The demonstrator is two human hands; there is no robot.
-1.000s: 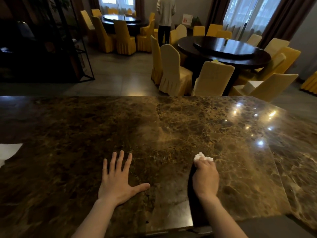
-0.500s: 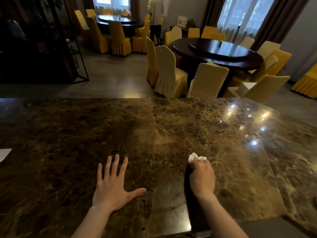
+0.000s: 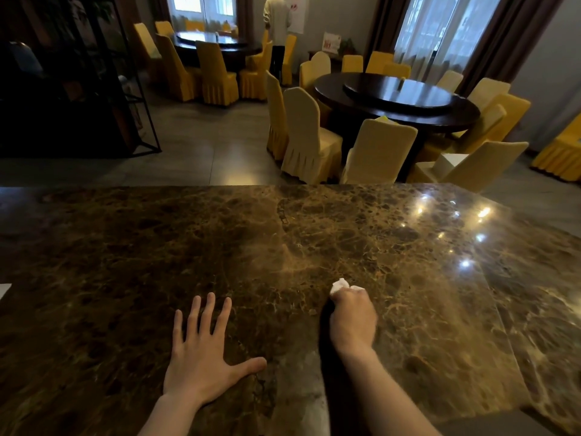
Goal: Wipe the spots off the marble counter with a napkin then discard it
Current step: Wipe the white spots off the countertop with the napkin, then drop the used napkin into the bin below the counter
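Note:
The brown veined marble counter [image 3: 408,262] fills the lower half of the view. My right hand [image 3: 353,319] is closed around a crumpled white napkin [image 3: 339,285], which sticks out past the knuckles and presses on the stone near the counter's middle. My left hand [image 3: 201,354] lies flat on the counter to the left, fingers spread and empty. No distinct spots show on the dark stone.
A white sheet corner [image 3: 3,290] peeks in at the counter's left edge. Beyond the far edge stand yellow-covered chairs [image 3: 309,136] around a dark round table [image 3: 399,102]. A black metal shelf [image 3: 78,89] is at left; a person [image 3: 276,23] stands far back.
The view has shifted slightly, so the white sheet at left has slid almost out of frame. My right hand with the napkin has barely moved on the counter; my left hand stays flat.

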